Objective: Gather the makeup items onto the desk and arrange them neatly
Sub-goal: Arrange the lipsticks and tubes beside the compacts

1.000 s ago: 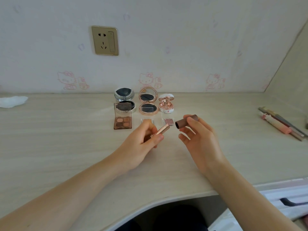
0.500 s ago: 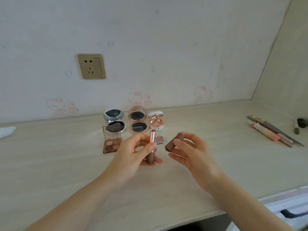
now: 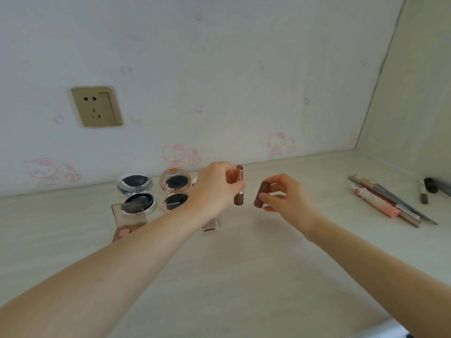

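This is a home bedroom corner: a pale wood desk [image 3: 244, 276] against cartoon-cat wallpaper [image 3: 219, 69], a wall socket [image 3: 97, 106], open compacts [image 3: 156, 191] and pencils [image 3: 390, 203] on it.

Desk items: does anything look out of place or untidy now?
Yes. The pencils lie loose at the far right, apart from the compacts. The lipstick is uncapped; its cap is in the right hand.

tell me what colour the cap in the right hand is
Matte brown cap, pinched in the right hand; head view.
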`<state>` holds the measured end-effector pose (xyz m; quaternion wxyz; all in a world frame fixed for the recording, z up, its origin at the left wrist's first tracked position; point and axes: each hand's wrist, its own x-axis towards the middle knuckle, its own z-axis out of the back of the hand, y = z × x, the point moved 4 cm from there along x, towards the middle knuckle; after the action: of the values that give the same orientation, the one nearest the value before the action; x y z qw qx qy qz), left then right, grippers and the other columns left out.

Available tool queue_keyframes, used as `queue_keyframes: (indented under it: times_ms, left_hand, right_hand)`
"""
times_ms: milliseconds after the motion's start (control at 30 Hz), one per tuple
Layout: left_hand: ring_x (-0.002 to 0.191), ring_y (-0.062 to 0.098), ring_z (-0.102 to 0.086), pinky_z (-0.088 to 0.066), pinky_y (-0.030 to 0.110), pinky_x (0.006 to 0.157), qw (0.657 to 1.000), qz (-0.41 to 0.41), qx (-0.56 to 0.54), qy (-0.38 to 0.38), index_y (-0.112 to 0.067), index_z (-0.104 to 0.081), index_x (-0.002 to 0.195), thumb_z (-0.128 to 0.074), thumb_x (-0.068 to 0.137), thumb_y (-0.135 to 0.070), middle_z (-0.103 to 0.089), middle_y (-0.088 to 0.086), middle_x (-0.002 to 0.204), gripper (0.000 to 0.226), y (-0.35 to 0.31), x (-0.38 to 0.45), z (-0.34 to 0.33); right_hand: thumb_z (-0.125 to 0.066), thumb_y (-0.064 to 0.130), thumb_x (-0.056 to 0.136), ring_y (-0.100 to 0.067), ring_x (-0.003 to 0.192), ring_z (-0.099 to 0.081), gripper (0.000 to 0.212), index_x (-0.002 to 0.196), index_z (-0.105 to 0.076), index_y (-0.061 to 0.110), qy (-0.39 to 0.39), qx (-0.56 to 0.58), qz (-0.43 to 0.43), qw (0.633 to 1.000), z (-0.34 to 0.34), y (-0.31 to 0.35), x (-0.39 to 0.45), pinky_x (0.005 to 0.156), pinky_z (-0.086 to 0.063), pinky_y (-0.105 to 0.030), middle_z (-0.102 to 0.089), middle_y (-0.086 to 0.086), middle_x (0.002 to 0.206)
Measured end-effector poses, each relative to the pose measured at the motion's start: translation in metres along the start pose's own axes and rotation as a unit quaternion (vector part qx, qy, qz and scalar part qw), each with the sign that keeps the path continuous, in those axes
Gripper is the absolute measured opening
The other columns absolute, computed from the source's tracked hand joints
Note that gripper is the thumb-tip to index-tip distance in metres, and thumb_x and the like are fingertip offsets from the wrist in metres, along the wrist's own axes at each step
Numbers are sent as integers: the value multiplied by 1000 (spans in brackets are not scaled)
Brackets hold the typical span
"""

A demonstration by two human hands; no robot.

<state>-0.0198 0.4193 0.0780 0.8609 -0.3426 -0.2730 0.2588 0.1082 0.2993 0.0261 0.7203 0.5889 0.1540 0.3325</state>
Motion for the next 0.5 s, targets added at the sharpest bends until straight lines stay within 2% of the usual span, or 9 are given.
queue_keyframes:
  times_ms: [67,167,233,400,500]
  left_hand:
    - [78,23,-68,-54,38,73,999,13,28,-10,-12,-65,78,-71,80,-18,-70,4,77,9,4,14,-12]
    - [73,26,-65,-45,29,57,997,23,68,-25,-5,-66,77,-70,79,-12,-68,9,74,9,12,31,-28]
    - [66,25,-59,-37,26,48,993,31,101,-42,-4,-63,73,-69,78,-10,-64,9,72,11,17,41,-32]
    - [69,27,-57,-39,29,57,987,40,139,-66,-8,-59,73,-72,80,-14,-58,7,72,16,24,57,-38]
    - [69,29,-63,-51,35,59,989,48,126,-59,-6,-58,73,-71,80,-12,-60,10,72,16,28,63,-41]
  right_hand:
    - [-67,7,80,-13,78,-71,24,96,-59,24,6,-55,9,998,-2,-2,13,77,-58,-38,-68,2,96]
    - [-63,6,79,-1,72,-69,23,95,-59,22,14,-101,23,994,-10,-4,30,65,-53,-21,-69,7,91]
    - [-61,5,79,1,71,-68,21,94,-60,20,21,-114,33,993,-17,-4,41,58,-48,-14,-69,8,87]
    - [-63,8,80,1,75,-65,20,89,-59,25,17,-137,43,990,-27,-7,61,58,-45,-14,-65,15,85]
    - [-65,10,78,0,78,-63,21,86,-57,28,18,-143,37,989,-29,-11,72,59,-42,-11,-64,14,84]
